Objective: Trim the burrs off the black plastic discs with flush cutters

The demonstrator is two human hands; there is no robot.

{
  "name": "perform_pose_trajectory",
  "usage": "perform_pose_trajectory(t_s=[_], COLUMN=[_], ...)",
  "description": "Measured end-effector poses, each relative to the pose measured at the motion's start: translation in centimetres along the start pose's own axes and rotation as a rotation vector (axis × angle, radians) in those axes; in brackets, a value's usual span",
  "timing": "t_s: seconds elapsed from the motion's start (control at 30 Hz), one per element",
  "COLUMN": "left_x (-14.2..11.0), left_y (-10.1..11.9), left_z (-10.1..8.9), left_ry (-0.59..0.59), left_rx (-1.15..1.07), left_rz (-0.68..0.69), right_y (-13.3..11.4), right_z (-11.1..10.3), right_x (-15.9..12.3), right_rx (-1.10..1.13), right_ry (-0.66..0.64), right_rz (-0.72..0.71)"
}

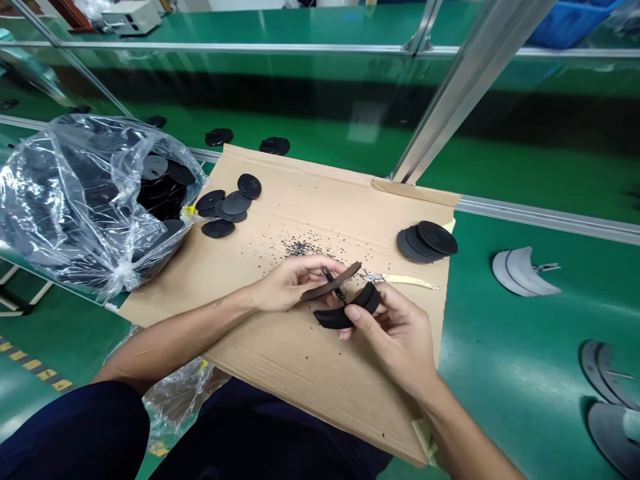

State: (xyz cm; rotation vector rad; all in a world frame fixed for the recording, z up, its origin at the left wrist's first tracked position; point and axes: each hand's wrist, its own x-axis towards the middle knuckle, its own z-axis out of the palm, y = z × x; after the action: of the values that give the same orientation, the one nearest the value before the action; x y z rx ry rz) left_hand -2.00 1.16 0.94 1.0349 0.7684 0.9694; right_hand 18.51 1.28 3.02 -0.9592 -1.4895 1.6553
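Observation:
Over the cardboard sheet (280, 347), my left hand (285, 283) is closed on a dark curved plastic piece (333, 283), with a thin black stem beside it. My right hand (400, 330) pinches black curved plastic pieces (345, 313) between thumb and fingers. The pieces of both hands meet or overlap; whether they are joined I cannot tell. Just behind my right hand lie nippers with a yellow handle (410, 281), partly hidden by the hand. Small black scraps (303, 248) are scattered beyond my left hand.
Black discs (233, 205) lie loose on the cardboard's left, and stacked discs (425, 241) on its right. A clear plastic bag (65, 207) of black parts stands at left. Crescent-shaped parts (525, 270) rest on the green surface at right. A metal post (460, 100) rises behind the cardboard.

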Motion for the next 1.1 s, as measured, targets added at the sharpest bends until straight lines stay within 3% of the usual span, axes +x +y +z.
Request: perform_pose_trajectory(t_s=[0.1, 0.2, 0.43, 0.63, 0.8, 0.97, 1.1], left_x=[0.3, 0.4, 0.1, -0.2, -0.5, -0.7, -0.5], left_y=[-0.3, -0.2, 0.0, -0.3, -1.2, -1.7, -0.9], left_z=[-0.1, -0.1, -0.1, 0.2, 1.0, 1.6, 1.2], left_ry=[0.060, 0.049, 0.003, 0.010, 0.141, 0.207, 0.107], left_rx=[-0.142, -0.237, -0.205, -0.013, 0.230, 0.482, 0.583], left_rz=[-0.053, -0.088, -0.096, -0.046, 0.137, 0.249, 0.294], right_y=[-0.3, -0.5, -0.5, 0.2, 1.0, 0.8, 0.5], right_z=[-0.1, -0.2, -0.2, 0.1, -0.1, -0.1, -0.2], right_x=[0.2, 0.4, 0.6, 0.1, 0.2, 0.3, 0.8], right_rx=[0.076, 0.120, 0.139, -0.087, -0.306, -0.225, -0.116], right_ry=[-0.004, -0.020, -0.039, 0.002, 0.056, 0.038, 0.093], right_rz=[0.078, 0.141, 0.179, 0.093, -0.019, 0.022, 0.027])
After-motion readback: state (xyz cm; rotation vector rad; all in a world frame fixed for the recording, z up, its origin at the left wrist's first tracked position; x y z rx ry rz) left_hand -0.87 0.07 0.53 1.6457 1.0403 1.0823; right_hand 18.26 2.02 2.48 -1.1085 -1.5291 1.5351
